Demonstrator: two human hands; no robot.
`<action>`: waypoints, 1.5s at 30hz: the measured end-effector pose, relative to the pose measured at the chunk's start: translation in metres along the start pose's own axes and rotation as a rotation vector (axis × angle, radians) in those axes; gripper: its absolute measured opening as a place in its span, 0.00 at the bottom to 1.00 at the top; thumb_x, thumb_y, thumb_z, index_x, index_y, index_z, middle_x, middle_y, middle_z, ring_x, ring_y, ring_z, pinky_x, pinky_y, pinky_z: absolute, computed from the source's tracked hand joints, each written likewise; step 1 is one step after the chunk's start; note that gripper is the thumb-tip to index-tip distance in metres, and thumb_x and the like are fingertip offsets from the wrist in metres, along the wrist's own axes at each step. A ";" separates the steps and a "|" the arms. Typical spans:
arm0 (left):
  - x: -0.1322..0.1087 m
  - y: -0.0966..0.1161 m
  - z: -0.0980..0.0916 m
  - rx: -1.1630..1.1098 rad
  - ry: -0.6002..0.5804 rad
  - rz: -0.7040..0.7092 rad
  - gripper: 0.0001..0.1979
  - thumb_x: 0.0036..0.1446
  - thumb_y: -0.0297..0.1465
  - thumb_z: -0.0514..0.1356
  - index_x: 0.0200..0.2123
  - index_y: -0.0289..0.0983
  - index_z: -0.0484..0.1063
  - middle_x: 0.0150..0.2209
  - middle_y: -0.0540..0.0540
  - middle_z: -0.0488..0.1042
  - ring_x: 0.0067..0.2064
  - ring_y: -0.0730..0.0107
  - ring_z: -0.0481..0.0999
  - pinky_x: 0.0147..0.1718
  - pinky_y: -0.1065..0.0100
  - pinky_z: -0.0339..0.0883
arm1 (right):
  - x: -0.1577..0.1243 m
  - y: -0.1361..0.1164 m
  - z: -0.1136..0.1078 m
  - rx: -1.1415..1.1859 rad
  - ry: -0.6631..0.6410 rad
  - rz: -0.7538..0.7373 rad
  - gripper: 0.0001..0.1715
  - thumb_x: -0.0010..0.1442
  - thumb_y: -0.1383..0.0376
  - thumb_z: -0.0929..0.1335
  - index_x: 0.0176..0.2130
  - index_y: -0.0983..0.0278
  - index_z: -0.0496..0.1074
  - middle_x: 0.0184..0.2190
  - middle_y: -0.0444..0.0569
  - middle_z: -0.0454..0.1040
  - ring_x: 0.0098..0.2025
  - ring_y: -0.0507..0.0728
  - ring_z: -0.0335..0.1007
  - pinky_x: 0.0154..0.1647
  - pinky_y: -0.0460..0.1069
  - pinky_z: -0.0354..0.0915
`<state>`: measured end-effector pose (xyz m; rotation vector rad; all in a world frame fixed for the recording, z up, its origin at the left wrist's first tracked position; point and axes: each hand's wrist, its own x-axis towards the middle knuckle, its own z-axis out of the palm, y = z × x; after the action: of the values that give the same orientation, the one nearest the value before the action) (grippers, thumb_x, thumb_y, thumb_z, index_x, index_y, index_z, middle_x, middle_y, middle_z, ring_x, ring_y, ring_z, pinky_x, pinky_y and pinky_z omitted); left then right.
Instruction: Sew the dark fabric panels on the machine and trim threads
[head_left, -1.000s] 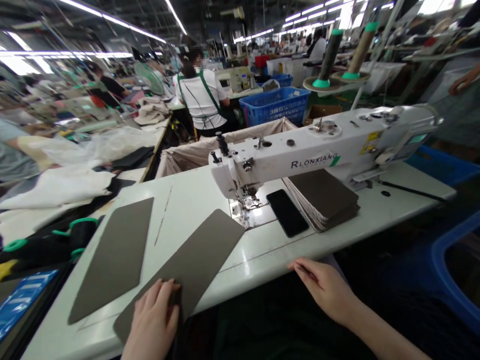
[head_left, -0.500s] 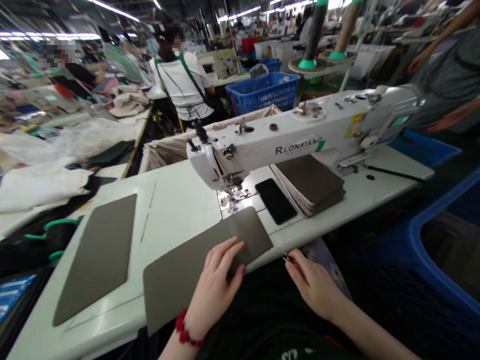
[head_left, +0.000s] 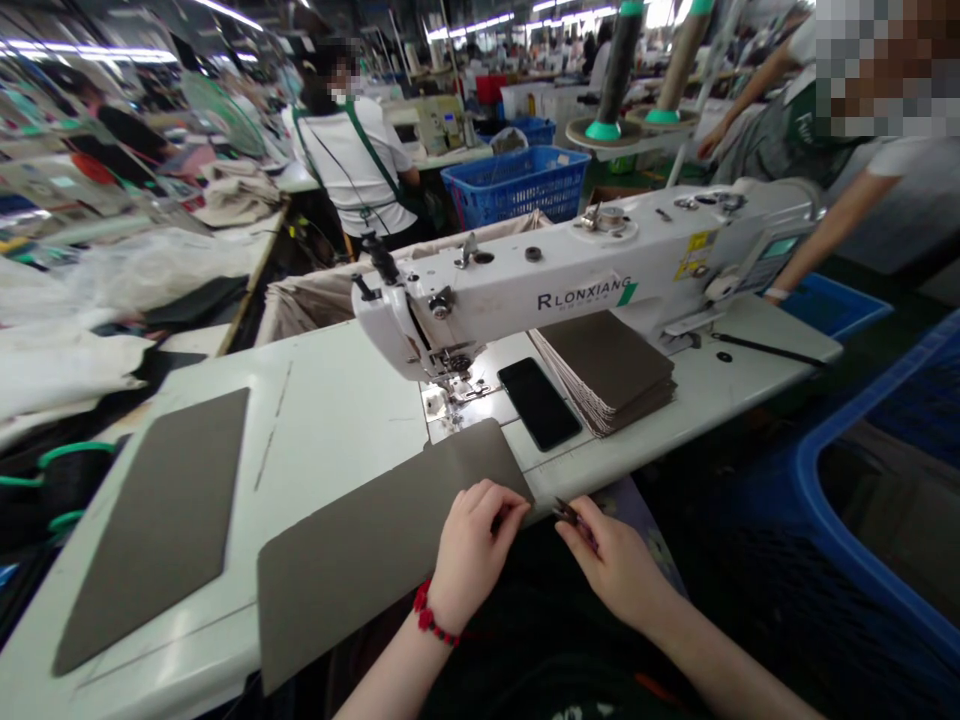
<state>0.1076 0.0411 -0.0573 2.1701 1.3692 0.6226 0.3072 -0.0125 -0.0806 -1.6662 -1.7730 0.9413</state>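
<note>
My left hand [head_left: 472, 550] pinches the near right corner of a long grey-brown panel [head_left: 367, 540] that lies across the white table's front edge, its far end close to the needle of the white sewing machine [head_left: 585, 275]. My right hand [head_left: 607, 560] is just right of that corner, fingers closed on a small dark tool, probably thread snips [head_left: 568, 514]. A second grey-brown panel [head_left: 154, 520] lies flat at the left of the table. A stack of like panels [head_left: 607, 370] sits under the machine's arm, with a black phone [head_left: 538, 402] beside it.
The white table [head_left: 337, 400] ends close to my body. A blue bin [head_left: 885, 500] stands at my right, a cloth-lined bin [head_left: 315, 295] behind the table. A person's arm [head_left: 825, 230] reaches in at the far right. Another person stands behind, near a blue basket [head_left: 517, 180].
My left hand slid the panel to the right along the front edge and moved from its left end to its right corner. My right hand stayed near the edge, holding the small tool.
</note>
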 end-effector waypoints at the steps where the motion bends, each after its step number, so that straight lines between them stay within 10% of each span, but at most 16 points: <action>1: 0.000 0.000 -0.002 -0.054 0.005 -0.034 0.07 0.66 0.34 0.55 0.36 0.40 0.69 0.36 0.48 0.70 0.38 0.66 0.69 0.38 0.64 0.62 | 0.000 0.000 0.001 -0.027 -0.008 -0.010 0.09 0.69 0.58 0.60 0.38 0.59 0.63 0.25 0.39 0.67 0.28 0.53 0.67 0.29 0.46 0.54; 12: 0.000 0.002 -0.009 -0.186 -0.037 -0.111 0.09 0.66 0.37 0.55 0.35 0.39 0.69 0.34 0.49 0.70 0.37 0.67 0.69 0.38 0.66 0.64 | 0.016 -0.022 0.020 -0.388 0.021 -0.118 0.10 0.70 0.62 0.59 0.36 0.62 0.63 0.30 0.44 0.74 0.30 0.55 0.73 0.27 0.48 0.50; 17: -0.006 -0.016 -0.053 -0.258 -0.181 -0.012 0.15 0.69 0.36 0.48 0.35 0.40 0.71 0.45 0.47 0.70 0.46 0.67 0.71 0.48 0.66 0.65 | 0.018 -0.019 0.013 -0.447 0.039 -0.125 0.14 0.71 0.63 0.57 0.35 0.61 0.64 0.28 0.43 0.74 0.29 0.55 0.73 0.26 0.49 0.50; 22: -0.024 -0.070 -0.094 0.092 0.022 -0.148 0.21 0.66 0.43 0.52 0.60 0.47 0.61 0.65 0.48 0.55 0.64 0.58 0.58 0.63 0.55 0.53 | 0.017 -0.016 0.004 -0.395 0.061 -0.131 0.12 0.70 0.60 0.59 0.36 0.61 0.64 0.29 0.43 0.73 0.30 0.55 0.72 0.28 0.48 0.52; 31: -0.048 -0.107 -0.074 0.472 0.080 -0.076 0.31 0.65 0.47 0.50 0.67 0.45 0.48 0.68 0.45 0.49 0.68 0.52 0.47 0.65 0.46 0.44 | 0.011 -0.011 0.015 -0.294 0.027 -0.046 0.12 0.70 0.58 0.60 0.35 0.60 0.61 0.22 0.39 0.70 0.25 0.54 0.72 0.25 0.48 0.50; 45: -0.048 -0.106 -0.084 0.240 0.103 -0.192 0.37 0.58 0.46 0.60 0.66 0.46 0.48 0.55 0.41 0.61 0.57 0.52 0.63 0.57 0.50 0.60 | 0.021 -0.010 -0.001 -0.333 0.226 -0.062 0.15 0.69 0.56 0.58 0.35 0.60 0.65 0.21 0.42 0.72 0.23 0.55 0.72 0.22 0.47 0.56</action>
<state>-0.0353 0.0509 -0.0638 2.1760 1.7620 0.5263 0.2997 0.0085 -0.0738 -1.8223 -1.8858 0.4242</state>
